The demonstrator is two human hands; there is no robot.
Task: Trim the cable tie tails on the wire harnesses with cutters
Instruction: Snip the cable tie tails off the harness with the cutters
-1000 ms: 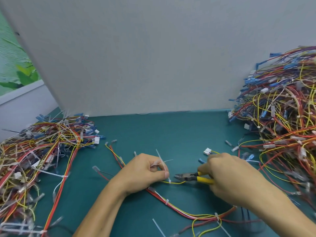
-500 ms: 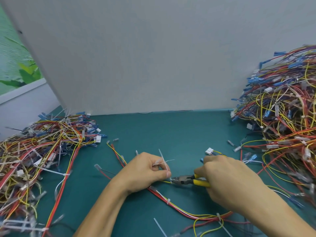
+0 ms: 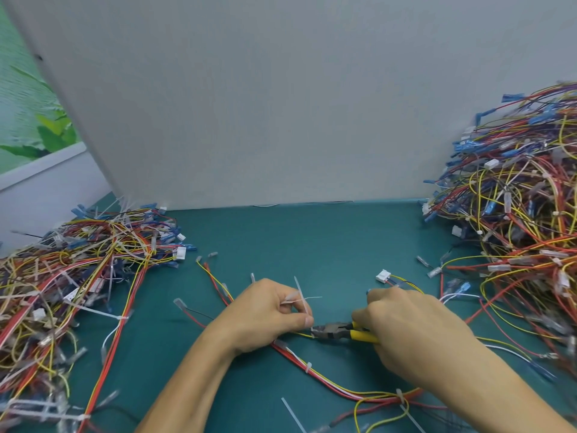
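Low at the middle of the bench (image 3: 312,239), the left hand (image 3: 265,314) is curled, thumb and forefinger pinching a wire harness (image 3: 327,381) where it is tied. Two white cable tie tails (image 3: 301,295) stick out past the fingers: one stands nearly upright, leaning a little left, and the other is thinner and runs level to the right. Just beside the thumb tip is the nose of one pair of cutters (image 3: 340,332). Their long axis lies almost level across the bench, nose pointing left and yellow handles running right into the right hand (image 3: 415,335), whose fingers are wrapped round them. The jaws stand nearly together at a yellow wire by the thumb; whether they touch a tie cannot be told. From the left hand the harness, of red, yellow and white wires, trails right and toward the near edge, passing under the right forearm, with two more ties showing along it. A white connector (image 3: 383,275) lies just beyond the right hand. One loose cut tail (image 3: 292,414) lies near the front edge. Two heaps of harnesses flank the hands, well apart: the left pile (image 3: 78,270) low and spread, the right pile (image 3: 515,229) taller. A grey panel (image 3: 281,104) stands behind the bench.
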